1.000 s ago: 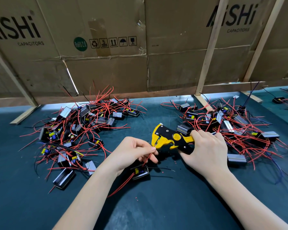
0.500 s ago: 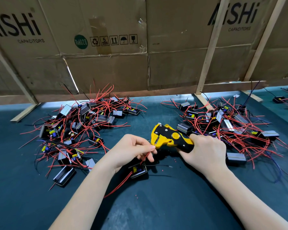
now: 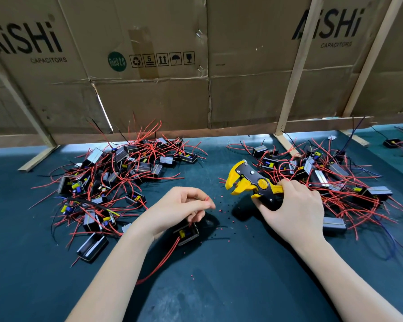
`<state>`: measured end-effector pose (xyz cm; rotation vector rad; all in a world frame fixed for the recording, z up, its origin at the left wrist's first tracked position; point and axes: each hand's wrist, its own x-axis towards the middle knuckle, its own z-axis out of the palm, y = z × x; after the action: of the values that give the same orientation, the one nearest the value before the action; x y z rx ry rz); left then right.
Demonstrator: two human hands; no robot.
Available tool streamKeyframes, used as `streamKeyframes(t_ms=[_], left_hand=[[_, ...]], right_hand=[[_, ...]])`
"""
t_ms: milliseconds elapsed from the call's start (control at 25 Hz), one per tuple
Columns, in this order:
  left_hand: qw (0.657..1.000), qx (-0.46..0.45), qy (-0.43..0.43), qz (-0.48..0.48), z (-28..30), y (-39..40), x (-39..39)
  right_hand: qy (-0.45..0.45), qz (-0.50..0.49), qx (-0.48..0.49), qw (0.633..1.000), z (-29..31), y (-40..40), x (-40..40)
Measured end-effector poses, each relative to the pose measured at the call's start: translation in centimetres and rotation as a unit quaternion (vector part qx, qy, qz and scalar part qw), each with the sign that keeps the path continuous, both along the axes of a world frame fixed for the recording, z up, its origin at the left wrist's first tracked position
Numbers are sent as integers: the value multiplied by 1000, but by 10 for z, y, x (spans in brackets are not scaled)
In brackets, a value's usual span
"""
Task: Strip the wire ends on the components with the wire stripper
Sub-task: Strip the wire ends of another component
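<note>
Left hand (image 3: pixel 176 209) pinched a red wire end (image 3: pixel 206 199), its component (image 3: pixel 188 232) lying just below the fingers. Right hand (image 3: pixel 291 209) gripped one wire stripper (image 3: pixel 251 182), head apart from the wire. Two component piles, left pile (image 3: pixel 116 180) and right pile (image 3: pixel 323 180); too tangled to count.

Glossy yellow-black plastic wire stripper (image 3: pixel 251 182), matt dark table mat (image 3: pixel 242 287), creased cardboard wall (image 3: pixel 149 101).

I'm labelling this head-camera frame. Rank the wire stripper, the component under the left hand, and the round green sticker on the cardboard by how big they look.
1. wire stripper, clearly largest.
2. component and green sticker look alike; the left hand hides part of the component and the sticker is farther away, so no ranking between them.
</note>
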<state>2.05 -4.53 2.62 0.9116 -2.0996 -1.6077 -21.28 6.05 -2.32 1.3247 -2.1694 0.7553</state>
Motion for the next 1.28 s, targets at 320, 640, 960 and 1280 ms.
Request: streamKeyframes(t_ms=[320, 640, 960, 1280], left_hand=[[993, -87, -45, -64, -2, -3, 5], [995, -82, 12, 58, -10, 1, -8], [994, -16, 55, 97, -13, 17, -23], [992, 20, 77, 95, -10, 20, -24]], right_hand=[[-4, -3, 17, 1000, -2, -1, -1], [57, -13, 13, 998, -1, 1, 7], [67, -9, 6, 998, 0, 0, 10], [59, -1, 6, 998, 2, 0, 10]])
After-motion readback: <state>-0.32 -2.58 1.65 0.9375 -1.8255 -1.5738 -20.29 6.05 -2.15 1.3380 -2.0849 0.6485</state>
